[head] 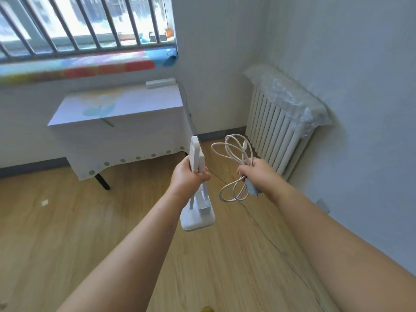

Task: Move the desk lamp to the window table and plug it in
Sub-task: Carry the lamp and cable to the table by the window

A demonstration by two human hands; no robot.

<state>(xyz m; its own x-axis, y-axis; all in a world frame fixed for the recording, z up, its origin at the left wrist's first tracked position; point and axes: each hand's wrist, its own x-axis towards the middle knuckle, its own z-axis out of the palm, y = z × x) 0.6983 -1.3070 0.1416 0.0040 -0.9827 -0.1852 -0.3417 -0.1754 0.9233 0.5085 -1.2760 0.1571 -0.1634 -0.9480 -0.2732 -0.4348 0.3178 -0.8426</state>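
The folded white desk lamp (197,213) hangs above the floor in front of the window table's (126,106) right corner, its stem gripped by the left hand (188,174). Beside it, the right hand (255,171) clutches the coiled white cable (234,149) and plug (253,190). What looks like a power strip (160,83) lies on the table's far right corner.

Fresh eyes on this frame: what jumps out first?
Two forearms reach into the middle: the left hand grips a folded white desk lamp above the wooden floor, and the right hand holds a coiled white cable with its plug adapter. Ahead, under the barred window, stands the cloth-covered table with a white power strip at its back right corner; a white radiator stands against the right wall.
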